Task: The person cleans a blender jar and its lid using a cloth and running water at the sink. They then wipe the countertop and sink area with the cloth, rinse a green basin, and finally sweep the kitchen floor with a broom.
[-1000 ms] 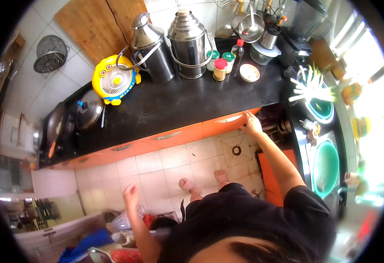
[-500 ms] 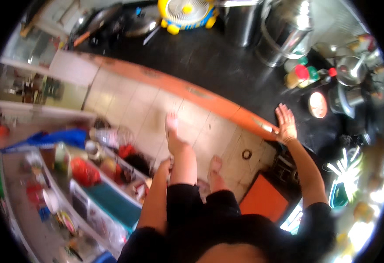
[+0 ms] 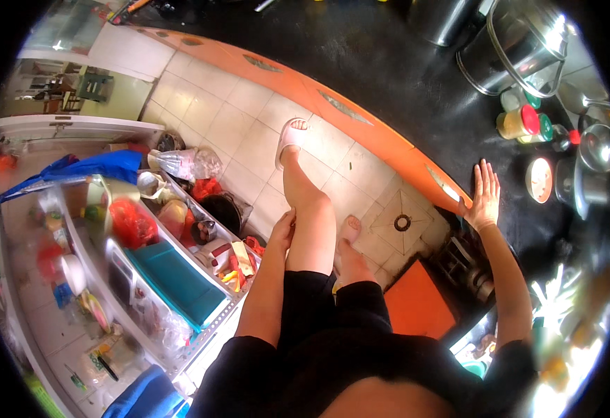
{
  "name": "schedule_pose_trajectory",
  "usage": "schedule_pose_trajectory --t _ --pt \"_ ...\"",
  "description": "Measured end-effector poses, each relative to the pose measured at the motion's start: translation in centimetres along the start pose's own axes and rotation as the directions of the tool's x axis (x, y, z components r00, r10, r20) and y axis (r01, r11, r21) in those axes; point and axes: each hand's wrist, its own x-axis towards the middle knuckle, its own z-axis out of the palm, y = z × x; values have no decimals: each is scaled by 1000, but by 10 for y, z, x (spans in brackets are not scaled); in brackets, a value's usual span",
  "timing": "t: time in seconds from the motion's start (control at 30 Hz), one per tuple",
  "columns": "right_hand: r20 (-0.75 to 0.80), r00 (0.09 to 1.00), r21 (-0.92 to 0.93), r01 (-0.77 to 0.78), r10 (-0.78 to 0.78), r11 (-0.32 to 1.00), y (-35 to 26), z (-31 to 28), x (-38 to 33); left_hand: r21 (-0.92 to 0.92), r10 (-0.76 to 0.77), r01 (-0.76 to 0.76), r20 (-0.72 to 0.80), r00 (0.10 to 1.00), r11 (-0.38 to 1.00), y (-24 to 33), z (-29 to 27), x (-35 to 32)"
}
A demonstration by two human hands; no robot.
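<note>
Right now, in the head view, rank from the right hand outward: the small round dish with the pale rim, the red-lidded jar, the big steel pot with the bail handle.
From the right hand, flat on the black counter's edge:
1. Small round dish with the pale rim, just to its right.
2. Red-lidded jar, beyond the dish.
3. Big steel pot with the bail handle, farthest back.

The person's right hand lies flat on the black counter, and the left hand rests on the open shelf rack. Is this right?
Not quite. In the head view the right hand does lie flat on the black counter, but the left hand rests on the person's raised thigh, not on the shelf rack.

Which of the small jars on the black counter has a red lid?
The yellowish jar beside the big steel pot; the jars next to it have green lids. The right hand lies flat nearby.
</note>
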Motion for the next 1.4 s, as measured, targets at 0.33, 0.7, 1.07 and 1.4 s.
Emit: schedule_pose_trajectory --t 0.33,0.7,1.07,1.4 --pt "-13 1000 4 20 -20 1000 -4 0 2 31 75 -71 -153 985 997 -6 39 -15" --pt "-52 997 14 53 -52 998 -4 2 5 71 101 -81 -356 929 994 -5 70 4" --pt "-53 998 -4 31 -31 1000 -6 1 4 129 88 -59 -238 967 990 -22 46 8" --pt "-29 999 -15 33 -33 999 -5 2 2 121 -127 140 -113 985 983 -25 36 -6"
